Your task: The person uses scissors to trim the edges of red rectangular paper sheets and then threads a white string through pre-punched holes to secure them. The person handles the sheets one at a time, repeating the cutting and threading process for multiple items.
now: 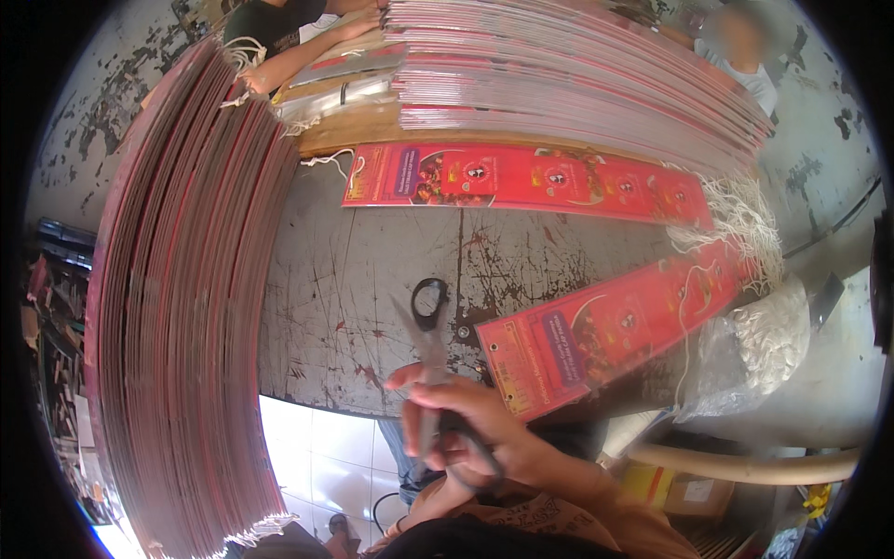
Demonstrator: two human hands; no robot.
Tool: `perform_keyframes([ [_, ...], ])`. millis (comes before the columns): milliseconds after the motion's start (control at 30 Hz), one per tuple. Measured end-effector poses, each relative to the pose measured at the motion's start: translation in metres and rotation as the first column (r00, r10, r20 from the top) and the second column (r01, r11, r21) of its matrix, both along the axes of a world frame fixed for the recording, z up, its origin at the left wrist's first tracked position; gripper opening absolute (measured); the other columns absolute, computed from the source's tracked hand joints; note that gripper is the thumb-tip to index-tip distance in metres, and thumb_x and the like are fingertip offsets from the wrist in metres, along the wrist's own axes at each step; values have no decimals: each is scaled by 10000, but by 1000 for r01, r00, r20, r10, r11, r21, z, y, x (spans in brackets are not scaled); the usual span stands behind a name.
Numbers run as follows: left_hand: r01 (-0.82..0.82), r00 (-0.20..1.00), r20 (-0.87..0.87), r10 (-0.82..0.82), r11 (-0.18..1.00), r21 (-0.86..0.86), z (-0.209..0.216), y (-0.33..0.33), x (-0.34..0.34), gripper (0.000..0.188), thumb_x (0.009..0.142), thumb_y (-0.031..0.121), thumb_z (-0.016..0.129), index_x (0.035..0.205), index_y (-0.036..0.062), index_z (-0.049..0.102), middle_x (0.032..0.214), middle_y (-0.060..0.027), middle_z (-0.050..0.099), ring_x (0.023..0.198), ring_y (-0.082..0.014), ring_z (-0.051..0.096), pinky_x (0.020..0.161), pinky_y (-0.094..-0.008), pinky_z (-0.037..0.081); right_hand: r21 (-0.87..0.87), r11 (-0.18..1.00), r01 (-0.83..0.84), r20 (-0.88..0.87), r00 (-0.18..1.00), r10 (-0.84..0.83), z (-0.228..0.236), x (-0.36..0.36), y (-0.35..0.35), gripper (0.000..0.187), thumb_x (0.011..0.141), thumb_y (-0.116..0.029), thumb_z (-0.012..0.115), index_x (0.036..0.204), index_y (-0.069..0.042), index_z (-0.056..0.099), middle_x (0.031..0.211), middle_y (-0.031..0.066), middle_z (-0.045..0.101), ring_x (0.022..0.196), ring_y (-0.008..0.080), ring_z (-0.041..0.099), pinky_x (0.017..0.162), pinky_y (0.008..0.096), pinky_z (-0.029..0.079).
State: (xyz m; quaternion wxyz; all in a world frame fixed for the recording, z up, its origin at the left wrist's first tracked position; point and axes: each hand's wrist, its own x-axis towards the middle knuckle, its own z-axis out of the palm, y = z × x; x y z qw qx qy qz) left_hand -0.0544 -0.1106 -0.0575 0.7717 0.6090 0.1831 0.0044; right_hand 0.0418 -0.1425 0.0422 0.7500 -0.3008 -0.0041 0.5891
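My right hand [489, 419] is closed on a pair of black-handled scissors [434, 365], held above the near table edge with its blades spread wide. One handle loop points away from me, the other is at my palm. My left hand [452, 480] is low behind the right one, its fingers mostly hidden. Just right of my right hand, a long red printed strip [605, 335] with punched holes lies aslant, partly over the table edge. Farther off, a second red strip [521, 182] lies crosswise with a white cord at its left end. White strings [745, 219] bunch at both strips' right ends.
Tall stacks of strips stand at the left [186, 307] and along the far side [568, 79]. A clear bag of white cord [768, 340] is at the right edge. Two people are across the scratched grey table [363, 270]. Boxes [694, 494] are below right.
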Motion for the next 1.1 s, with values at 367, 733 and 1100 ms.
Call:
perform_keyframes([
  [367,-65,996,63,63,997,32,17,1,7,345,861,201,547,1098,-23,436,940,-116,610,862,-140,582,747,-248,459,65,956,285,292,911,-291,-48,-65,35,601,856,52,380,1368,-101,104,1268,213,371,1110,254,474,817,337,408],
  [733,-5,988,154,-31,974,227,17,14,13,271,822,80,589,1050,-42,507,837,-134,657,727,-123,631,632,-217,506,78,959,271,657,710,-254,-40,-61,61,725,831,-8,476,1389,-56,14,1381,189,170,1245,218,284,881,278,399],
  [1100,15,998,69,-8,993,-113,17,10,8,288,853,125,560,1089,-8,463,893,-76,628,748,-37,546,641,-155,416,12,956,294,893,428,-142,-18,-37,45,546,713,153,408,1216,-15,277,1343,231,97,1268,343,248,975,384,351],
])
